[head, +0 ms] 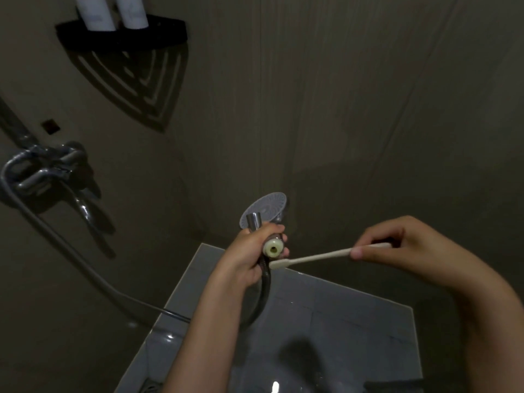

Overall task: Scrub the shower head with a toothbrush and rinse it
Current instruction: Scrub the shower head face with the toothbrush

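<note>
My left hand (249, 256) grips the handle of a grey shower head (266, 208), whose round spray face points away from me toward the wall. The handle's pale open end (273, 247) faces me, and the metal hose (262, 296) with its chrome nut (253, 219) is held in the same hand, detached from that end. My right hand (402, 245) pinches the back of a cream toothbrush (320, 255). Its bristle end (276, 263) lies just below the handle's open end, beside the hose.
A chrome mixer tap (45, 168) is fixed to the left wall, and the hose (85, 265) runs down from it. A black corner shelf (122, 32) with two white bottles hangs above. Wet grey floor tiles (340, 321) and a drain (150, 387) lie below.
</note>
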`<state>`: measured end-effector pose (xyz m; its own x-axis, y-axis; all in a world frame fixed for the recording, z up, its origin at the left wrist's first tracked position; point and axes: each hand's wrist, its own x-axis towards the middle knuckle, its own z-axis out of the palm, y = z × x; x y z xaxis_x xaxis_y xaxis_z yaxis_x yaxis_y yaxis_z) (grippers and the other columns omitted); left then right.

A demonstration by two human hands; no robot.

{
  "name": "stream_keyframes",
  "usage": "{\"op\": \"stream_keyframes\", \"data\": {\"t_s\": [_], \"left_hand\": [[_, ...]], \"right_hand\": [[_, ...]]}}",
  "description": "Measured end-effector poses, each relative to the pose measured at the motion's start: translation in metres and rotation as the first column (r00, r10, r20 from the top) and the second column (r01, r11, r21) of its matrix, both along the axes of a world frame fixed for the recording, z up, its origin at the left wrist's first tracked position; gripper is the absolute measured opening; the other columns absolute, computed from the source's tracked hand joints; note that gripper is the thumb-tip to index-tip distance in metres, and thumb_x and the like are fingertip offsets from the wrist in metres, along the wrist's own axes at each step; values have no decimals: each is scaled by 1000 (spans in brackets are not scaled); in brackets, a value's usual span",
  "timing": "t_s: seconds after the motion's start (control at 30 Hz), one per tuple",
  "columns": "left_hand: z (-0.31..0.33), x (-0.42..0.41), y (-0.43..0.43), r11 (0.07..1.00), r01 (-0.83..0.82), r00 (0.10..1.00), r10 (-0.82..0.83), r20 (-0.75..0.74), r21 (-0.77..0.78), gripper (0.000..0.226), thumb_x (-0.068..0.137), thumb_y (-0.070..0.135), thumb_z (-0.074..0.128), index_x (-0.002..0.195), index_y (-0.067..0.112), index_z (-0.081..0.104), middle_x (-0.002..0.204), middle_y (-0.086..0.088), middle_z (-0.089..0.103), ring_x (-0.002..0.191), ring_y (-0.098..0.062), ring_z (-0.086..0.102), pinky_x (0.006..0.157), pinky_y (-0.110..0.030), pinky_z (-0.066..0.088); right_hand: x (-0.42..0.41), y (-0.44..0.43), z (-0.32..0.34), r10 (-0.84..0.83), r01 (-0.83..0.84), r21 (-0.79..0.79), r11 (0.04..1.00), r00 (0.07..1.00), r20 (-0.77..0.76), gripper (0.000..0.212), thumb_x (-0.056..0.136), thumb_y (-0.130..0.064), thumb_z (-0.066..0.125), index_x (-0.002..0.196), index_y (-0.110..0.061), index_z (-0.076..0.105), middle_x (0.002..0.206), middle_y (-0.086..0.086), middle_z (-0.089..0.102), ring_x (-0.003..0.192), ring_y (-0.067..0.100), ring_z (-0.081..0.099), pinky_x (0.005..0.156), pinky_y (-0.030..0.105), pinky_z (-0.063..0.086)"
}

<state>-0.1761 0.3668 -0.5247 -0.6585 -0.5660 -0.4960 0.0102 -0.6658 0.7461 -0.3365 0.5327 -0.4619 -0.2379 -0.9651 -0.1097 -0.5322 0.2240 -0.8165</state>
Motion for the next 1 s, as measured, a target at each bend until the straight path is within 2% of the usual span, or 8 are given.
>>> {"op": "stream_keyframes", "data": {"t_s": [0.17,0.3,0.4,0.5,0.6,0.7,0.83,1.0], "left_hand": [[-1,-2,2,999,22,1000,-23,20,38,8,84,7,63,78,6,58,63,-9,61,36,-12,55,34,-15,43],[0,-2,1,999,14,1000,-15,25,45,12,84,7,63,73,6,58,60,-8,61,36,-12,56,34,-15,44],[1,-2,0,999,-1,1000,0,11,49,13,85,5,61,73,6,56,64,-10,58,36,-11,54,34,-15,43],[1,-1,1,999,-19,1000,18,14,46,12,85,5,62,75,7,55,65,-10,57,36,-10,54,33,-15,42],[1,-1,2,999,-11,1000,10,15,45,11,85,5,62,75,7,56,66,-10,57,37,-11,54,34,-15,43],[1,0,3,999,4,1000,-5,6,52,11,84,5,62,74,5,57,63,-10,59,37,-12,55,35,-15,43],[0,0,4,998,-13,1000,13,-6,57,11,84,4,62,76,6,55,63,-11,58,37,-11,55,34,-15,43],[1,-1,5,999,-14,1000,15,-5,30,10,85,5,61,76,4,57,59,-9,59,36,-12,55,34,-15,44]], "right_hand": [[2,-7,-4,-33,32,-56,998,999,-16,32,60,-57,64,72,-30,75,58,2,56,56,8,43,52,22,32],[0,-6,-6,-88,84,-126,989,996,-28,32,61,-58,62,72,-30,75,58,2,56,55,6,41,50,20,29],[2,-7,-7,-62,59,-113,992,998,-20,32,63,-57,62,73,-30,75,58,4,56,56,6,42,51,20,30],[3,-6,-7,-7,7,-62,998,1000,-3,35,63,-57,63,73,-25,75,62,17,54,59,13,43,57,27,31],[1,-6,-7,-34,33,-81,996,999,-2,32,65,-55,63,73,-26,75,64,23,53,60,18,41,58,30,29],[2,-6,-8,-62,61,-106,992,998,-5,31,66,-55,62,73,-27,74,63,22,53,57,18,40,56,31,29],[3,-3,-9,-3,4,-43,999,1000,16,36,64,-58,62,73,-25,75,61,10,52,59,16,40,58,31,28],[4,-4,-8,-86,83,-111,990,996,-20,34,63,-56,60,72,-27,74,62,18,52,58,14,40,57,29,30]]}}
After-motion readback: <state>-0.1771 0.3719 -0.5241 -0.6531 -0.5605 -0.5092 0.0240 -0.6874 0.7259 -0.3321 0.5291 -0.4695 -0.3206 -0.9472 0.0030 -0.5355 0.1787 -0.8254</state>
